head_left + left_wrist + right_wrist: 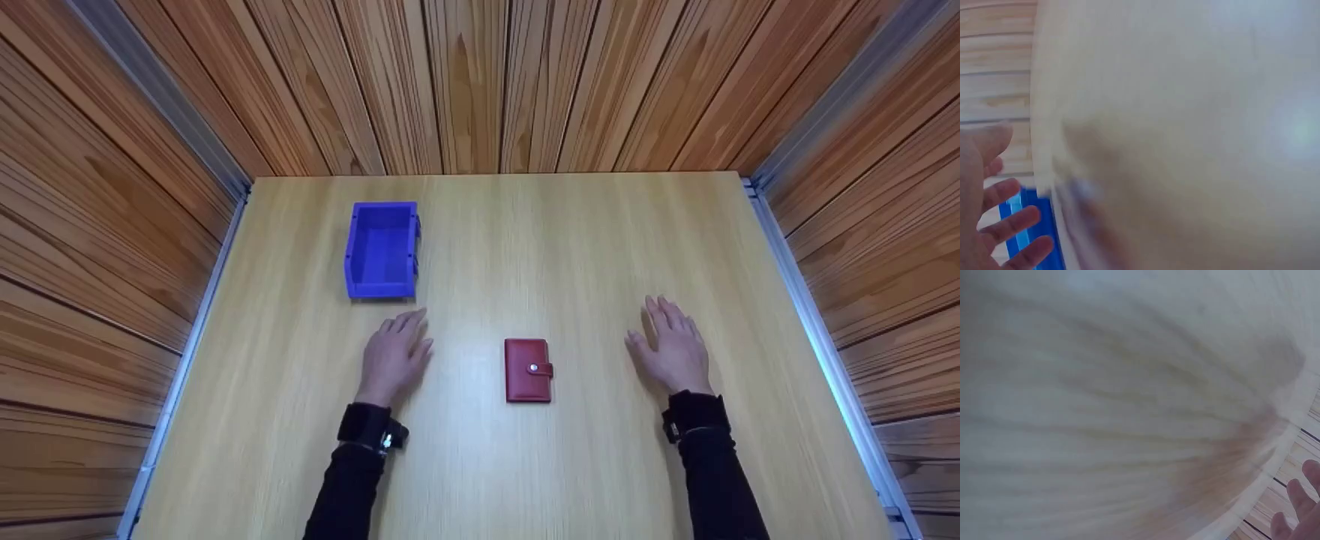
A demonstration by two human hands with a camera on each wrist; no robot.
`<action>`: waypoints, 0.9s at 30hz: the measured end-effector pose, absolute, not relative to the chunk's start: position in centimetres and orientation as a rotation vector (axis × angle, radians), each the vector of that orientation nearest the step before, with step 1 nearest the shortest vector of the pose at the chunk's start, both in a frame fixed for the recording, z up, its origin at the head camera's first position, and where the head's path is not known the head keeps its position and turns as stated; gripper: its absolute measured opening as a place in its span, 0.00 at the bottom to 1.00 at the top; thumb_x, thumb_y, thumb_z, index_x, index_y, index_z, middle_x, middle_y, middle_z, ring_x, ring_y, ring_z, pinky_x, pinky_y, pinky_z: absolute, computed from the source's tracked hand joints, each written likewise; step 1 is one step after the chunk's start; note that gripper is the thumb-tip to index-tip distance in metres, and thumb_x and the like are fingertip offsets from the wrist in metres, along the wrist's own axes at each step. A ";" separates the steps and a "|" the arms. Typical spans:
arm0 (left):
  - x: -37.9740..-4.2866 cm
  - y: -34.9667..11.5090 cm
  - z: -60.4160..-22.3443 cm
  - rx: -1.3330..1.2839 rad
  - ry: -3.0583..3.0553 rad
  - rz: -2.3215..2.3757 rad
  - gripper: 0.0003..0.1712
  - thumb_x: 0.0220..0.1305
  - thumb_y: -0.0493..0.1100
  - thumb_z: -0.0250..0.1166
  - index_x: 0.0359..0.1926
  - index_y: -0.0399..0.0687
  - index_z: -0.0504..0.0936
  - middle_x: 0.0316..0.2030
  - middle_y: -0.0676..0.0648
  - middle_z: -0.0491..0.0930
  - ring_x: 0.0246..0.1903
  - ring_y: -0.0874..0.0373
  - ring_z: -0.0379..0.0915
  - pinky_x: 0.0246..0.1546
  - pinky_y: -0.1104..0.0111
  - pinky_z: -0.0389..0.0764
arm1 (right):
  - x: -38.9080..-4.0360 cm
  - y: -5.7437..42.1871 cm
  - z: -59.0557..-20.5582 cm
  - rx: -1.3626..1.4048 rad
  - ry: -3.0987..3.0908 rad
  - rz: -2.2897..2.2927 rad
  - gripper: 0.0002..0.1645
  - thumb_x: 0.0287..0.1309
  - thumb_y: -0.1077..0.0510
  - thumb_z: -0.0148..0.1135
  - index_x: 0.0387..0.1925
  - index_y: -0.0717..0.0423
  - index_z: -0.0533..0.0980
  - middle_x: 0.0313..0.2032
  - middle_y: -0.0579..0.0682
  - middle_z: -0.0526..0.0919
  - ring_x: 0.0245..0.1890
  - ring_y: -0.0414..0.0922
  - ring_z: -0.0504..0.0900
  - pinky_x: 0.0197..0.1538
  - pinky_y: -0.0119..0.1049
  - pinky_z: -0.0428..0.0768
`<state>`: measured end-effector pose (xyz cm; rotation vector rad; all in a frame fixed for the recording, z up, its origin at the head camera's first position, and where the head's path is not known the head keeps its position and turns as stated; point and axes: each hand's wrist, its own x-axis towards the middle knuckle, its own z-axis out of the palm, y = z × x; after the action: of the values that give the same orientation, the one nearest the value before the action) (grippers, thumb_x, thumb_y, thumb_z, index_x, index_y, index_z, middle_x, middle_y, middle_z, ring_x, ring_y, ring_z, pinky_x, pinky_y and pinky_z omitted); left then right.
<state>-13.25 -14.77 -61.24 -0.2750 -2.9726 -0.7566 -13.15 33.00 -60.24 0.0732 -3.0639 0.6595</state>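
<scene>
A dark red wallet point(526, 375) with a snap strap on its right side lies closed on the table, between the two hands. To its left is my left hand point(391, 356), fingers relaxed and pointing away, holding nothing. Just beyond those fingertips stands a blue plastic bin point(382, 251), its inside bare; the left wrist view shows part of the bin point(1047, 230) behind the spread fingers point(1013, 222). My right hand point(673, 349) is to the right of the wallet, palm down with fingers extended and nothing in it. Only some fingertips point(1297, 498) appear in the right wrist view.
The light wood table point(585, 247) is bordered by metal rails point(806, 311) at left and right. Wood-plank walls point(465, 82) rise at the back and both sides. Each wrist wears a black band point(367, 425).
</scene>
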 end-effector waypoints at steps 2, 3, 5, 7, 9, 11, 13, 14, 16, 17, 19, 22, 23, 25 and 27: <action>-13.2 -13.6 -61.4 -0.262 -2.966 -0.854 0.25 0.73 0.52 0.65 0.65 0.46 0.78 0.54 0.43 0.84 0.51 0.45 0.80 0.52 0.50 0.80 | -13.1 32.6 -60.2 0.078 -3.068 0.655 0.44 0.74 0.42 0.55 0.80 0.57 0.54 0.79 0.64 0.54 0.80 0.64 0.51 0.79 0.61 0.45; -13.2 -12.8 -61.4 -0.262 -2.968 -0.905 0.21 0.73 0.52 0.64 0.59 0.45 0.80 0.47 0.44 0.85 0.46 0.46 0.81 0.48 0.52 0.81 | -13.1 32.3 -60.2 0.083 -3.073 0.655 0.44 0.74 0.42 0.54 0.81 0.57 0.54 0.79 0.64 0.54 0.80 0.64 0.50 0.80 0.60 0.44; -13.2 -11.2 -61.5 -0.269 -2.980 -1.002 0.15 0.74 0.52 0.63 0.48 0.46 0.81 0.36 0.47 0.84 0.36 0.50 0.81 0.41 0.56 0.81 | -13.1 31.7 -60.1 0.102 -3.081 0.653 0.44 0.74 0.42 0.54 0.81 0.57 0.54 0.80 0.63 0.54 0.80 0.63 0.50 0.80 0.59 0.44; -13.0 -9.4 -61.6 -0.303 -3.007 -1.046 0.14 0.76 0.53 0.60 0.40 0.47 0.79 0.29 0.49 0.80 0.29 0.53 0.78 0.36 0.58 0.79 | -13.1 31.0 -60.1 0.128 -3.087 0.651 0.44 0.74 0.42 0.54 0.81 0.57 0.54 0.80 0.63 0.54 0.80 0.62 0.50 0.80 0.59 0.44; -12.8 -7.6 -61.6 -0.332 -3.048 -1.030 0.17 0.78 0.54 0.56 0.36 0.48 0.77 0.25 0.49 0.78 0.26 0.52 0.77 0.32 0.58 0.78 | -13.1 30.5 -60.1 0.151 -3.095 0.647 0.44 0.75 0.41 0.54 0.81 0.57 0.53 0.80 0.62 0.54 0.80 0.62 0.50 0.80 0.59 0.44; -12.3 -5.9 -61.5 -0.331 -3.089 -0.950 0.21 0.79 0.55 0.53 0.35 0.46 0.77 0.24 0.46 0.79 0.26 0.48 0.79 0.31 0.56 0.78 | -13.0 30.2 -60.1 0.167 -3.097 0.638 0.44 0.75 0.41 0.54 0.81 0.57 0.53 0.80 0.62 0.54 0.80 0.62 0.50 0.80 0.59 0.44; -11.8 -4.3 -61.3 -0.302 -3.142 -0.841 0.25 0.80 0.58 0.51 0.38 0.42 0.79 0.25 0.42 0.82 0.28 0.44 0.82 0.32 0.54 0.80 | -12.9 30.0 -60.3 0.170 -3.093 0.634 0.44 0.75 0.42 0.54 0.81 0.57 0.54 0.80 0.62 0.55 0.80 0.62 0.51 0.80 0.58 0.44; -11.6 -3.6 -61.1 -0.286 -3.170 -0.773 0.28 0.80 0.60 0.50 0.39 0.40 0.80 0.26 0.41 0.82 0.29 0.43 0.82 0.32 0.54 0.80 | -12.9 30.1 -60.4 0.168 -3.088 0.631 0.44 0.74 0.42 0.55 0.80 0.57 0.54 0.79 0.62 0.55 0.80 0.62 0.51 0.80 0.59 0.45; -11.1 -2.0 -60.9 -0.258 -3.224 -0.631 0.34 0.79 0.64 0.47 0.43 0.38 0.81 0.28 0.40 0.83 0.30 0.43 0.83 0.32 0.56 0.81 | -12.6 30.2 -60.5 0.162 -3.080 0.636 0.43 0.74 0.43 0.55 0.80 0.57 0.55 0.79 0.62 0.56 0.80 0.61 0.52 0.80 0.59 0.45; -10.8 -1.3 -60.8 -0.250 -3.243 -0.569 0.36 0.79 0.66 0.46 0.45 0.37 0.82 0.28 0.41 0.83 0.29 0.45 0.83 0.31 0.58 0.80 | -12.5 30.2 -60.6 0.157 -3.078 0.639 0.43 0.74 0.43 0.55 0.80 0.57 0.56 0.79 0.62 0.56 0.80 0.61 0.52 0.80 0.59 0.45; -10.4 -0.1 -60.6 -0.247 -3.251 -0.451 0.38 0.79 0.68 0.44 0.45 0.38 0.82 0.25 0.44 0.82 0.26 0.49 0.81 0.27 0.61 0.78 | -12.4 30.3 -60.8 0.152 -3.076 0.649 0.43 0.74 0.43 0.55 0.80 0.58 0.56 0.79 0.62 0.57 0.80 0.61 0.52 0.80 0.59 0.45; -9.8 1.3 -60.9 -0.233 -3.170 -0.319 0.36 0.78 0.67 0.47 0.42 0.38 0.83 0.22 0.47 0.80 0.21 0.52 0.79 0.21 0.63 0.75 | -12.3 30.3 -61.1 0.149 -3.078 0.668 0.43 0.74 0.42 0.54 0.80 0.57 0.56 0.79 0.61 0.56 0.80 0.61 0.52 0.80 0.58 0.45; -9.6 1.6 -61.0 -0.222 -3.126 -0.296 0.35 0.78 0.66 0.49 0.43 0.37 0.83 0.21 0.48 0.81 0.20 0.53 0.79 0.20 0.63 0.74 | -12.2 30.3 -61.2 0.148 -3.078 0.672 0.43 0.74 0.41 0.54 0.80 0.57 0.56 0.79 0.61 0.56 0.80 0.61 0.51 0.80 0.58 0.44; -9.2 2.0 -61.6 -0.207 -3.037 -0.253 0.33 0.76 0.64 0.53 0.44 0.36 0.84 0.19 0.48 0.81 0.18 0.53 0.79 0.18 0.63 0.74 | -12.2 30.3 -61.2 0.143 -3.078 0.687 0.43 0.75 0.41 0.54 0.80 0.57 0.56 0.79 0.61 0.56 0.80 0.60 0.51 0.80 0.58 0.44; -9.0 2.1 -62.1 -0.200 -2.967 -0.237 0.33 0.75 0.63 0.56 0.45 0.34 0.84 0.18 0.48 0.81 0.18 0.53 0.80 0.18 0.63 0.73 | -12.1 30.3 -61.2 0.138 -3.076 0.699 0.43 0.75 0.41 0.54 0.80 0.57 0.56 0.79 0.61 0.56 0.80 0.60 0.51 0.80 0.58 0.43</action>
<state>-9.03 2.13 -62.13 -0.1998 -2.9668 -0.2374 -12.05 30.27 -61.24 0.1380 -3.0765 0.6991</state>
